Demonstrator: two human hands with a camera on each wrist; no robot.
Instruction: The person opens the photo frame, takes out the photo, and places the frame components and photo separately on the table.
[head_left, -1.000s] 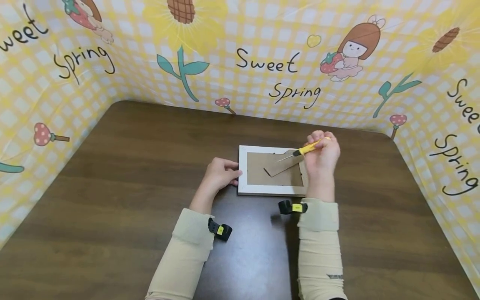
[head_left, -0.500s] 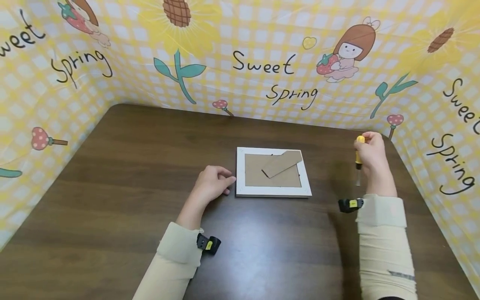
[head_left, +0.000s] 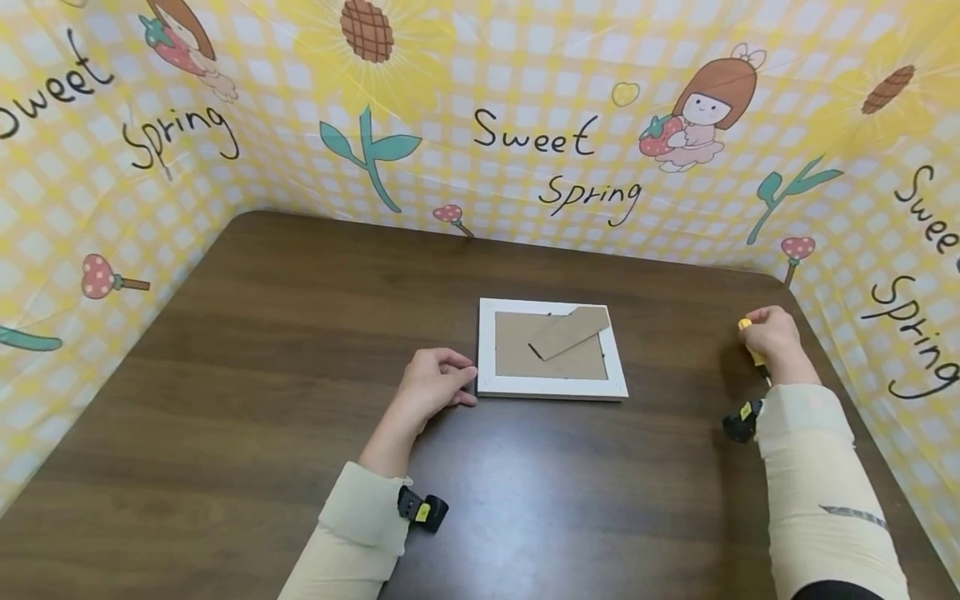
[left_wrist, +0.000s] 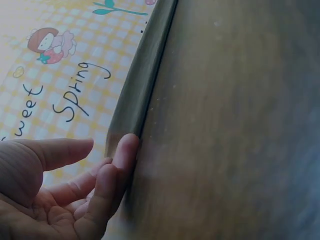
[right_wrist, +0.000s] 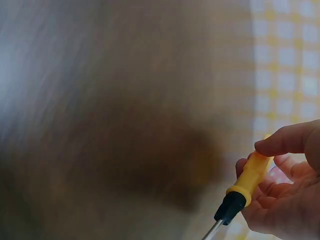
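A white picture frame (head_left: 617, 358) lies face down on the brown table (head_left: 300, 325), showing its brown backing board (head_left: 513, 346). A cardboard easel stand (head_left: 573, 332) slants across that backing. Beside the frame's left edge is my left hand (head_left: 435, 385), fingertips right at the rim. The left wrist view shows its thumb (left_wrist: 70, 152) held apart from the fingers. Far to the right, my right hand (head_left: 776, 340) holds a screwdriver (right_wrist: 251, 175) by its yellow handle, thumb on the top end. Its metal shaft points down, the tip out of the right wrist view.
A yellow checked cloth (head_left: 420, 167) with printed flowers and words stands around the table's back and sides. The right hand is close to the table's right edge. Black wrist cameras (head_left: 422, 508) sit on both cuffs.
My right hand has moved from above the frame to the table's right side, taking the screwdriver along, and is lower now. The left hand stays by the frame's left edge.
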